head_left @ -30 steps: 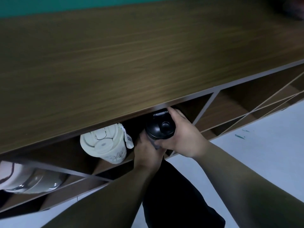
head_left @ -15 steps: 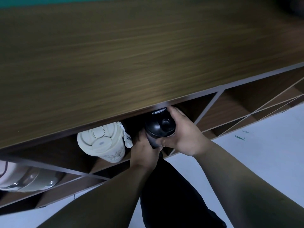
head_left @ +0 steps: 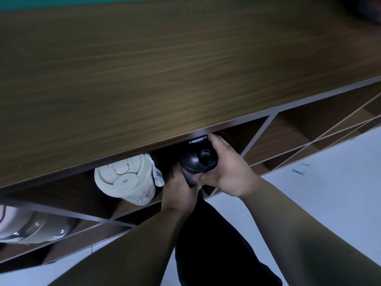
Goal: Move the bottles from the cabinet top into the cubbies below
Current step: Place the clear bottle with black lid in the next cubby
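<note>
A black shaker bottle [head_left: 199, 157] with a flip cap sits at the mouth of a cubby just under the front edge of the wooden cabinet top [head_left: 165, 69]. My right hand [head_left: 226, 170] wraps its right side and my left hand [head_left: 179, 190] holds it low on the left. In the same cubby, to the left, a cream tumbler [head_left: 125, 180] with a lid and a white tag stands in place. The black bottle's lower body is hidden by my hands.
A grey and white bottle [head_left: 31, 226] lies in a cubby at the far left. Open cubbies with slanted dividers [head_left: 288, 137] run off to the right. The pale floor [head_left: 319, 182] is below, and my dark trousers [head_left: 216, 244] are between my arms.
The black bottle and both hands have slid a little deeper under the cabinet edge. The cream tumbler has not moved.
</note>
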Demonstrator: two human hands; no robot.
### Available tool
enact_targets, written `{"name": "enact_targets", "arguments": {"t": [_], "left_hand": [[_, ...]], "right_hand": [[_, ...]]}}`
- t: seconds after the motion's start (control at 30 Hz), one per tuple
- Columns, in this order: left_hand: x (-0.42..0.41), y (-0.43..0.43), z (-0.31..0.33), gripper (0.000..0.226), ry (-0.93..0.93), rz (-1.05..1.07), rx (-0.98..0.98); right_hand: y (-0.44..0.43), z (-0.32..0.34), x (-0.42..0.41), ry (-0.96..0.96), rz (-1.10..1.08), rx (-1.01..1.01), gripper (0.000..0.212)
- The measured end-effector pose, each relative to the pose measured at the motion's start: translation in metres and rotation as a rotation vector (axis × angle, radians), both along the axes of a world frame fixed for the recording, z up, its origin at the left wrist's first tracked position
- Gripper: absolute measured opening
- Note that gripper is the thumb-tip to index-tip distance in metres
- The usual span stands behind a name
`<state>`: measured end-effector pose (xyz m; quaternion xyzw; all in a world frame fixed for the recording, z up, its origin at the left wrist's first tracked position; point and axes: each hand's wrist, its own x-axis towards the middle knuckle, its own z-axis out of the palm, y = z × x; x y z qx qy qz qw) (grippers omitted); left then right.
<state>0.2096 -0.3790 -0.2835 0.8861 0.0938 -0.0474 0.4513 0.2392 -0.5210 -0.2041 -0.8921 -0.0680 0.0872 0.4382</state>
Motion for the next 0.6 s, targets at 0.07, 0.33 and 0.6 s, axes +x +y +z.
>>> {"name": "enact_targets", "arguments": {"t": [0.07,0.33,0.6], "left_hand": [[-0.0005,-0.0003,-0.0003,0.073,0.012,0.001,0.002],[-0.0008,-0.0011,-0.0002,0.071,-0.004,-0.004,0.015],[-0.0019,-0.0029,-0.001,0.067,0.032,0.003,0.023]], "right_hand": [[-0.0003,0.0009,-0.0004,0.006,0.005,0.001,0.113],[-0.0007,0.0024,0.0001,0.009,0.017,-0.016,0.114],[-0.0026,0.0043,-0.0013,0.027,0.027,0.01,0.113]]}}
